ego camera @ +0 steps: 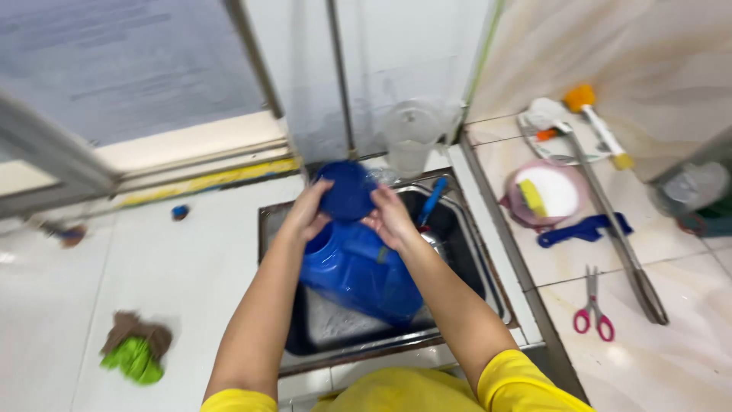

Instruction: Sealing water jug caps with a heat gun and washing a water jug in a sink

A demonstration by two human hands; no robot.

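Sink (473, 252) as landmark: blue jug (358, 271) lies tilted inside it. Blue lid (347, 191) held above its back edge, left hand (309, 214) and right hand (390, 217) both gripping its rim. Judgement: support jug, keep lid level.

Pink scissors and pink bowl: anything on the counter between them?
Head view: a dark blue tool lies between the pink bowl and the pink scissors.

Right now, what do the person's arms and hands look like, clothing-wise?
Both arms are bare from the upper arm down. Short bright yellow sleeves end above the elbows, part of a yellow top at the frame's bottom edge. The left hand and right hand wear no gloves; no watch, ring or bracelet shows, though the picture is blurred.
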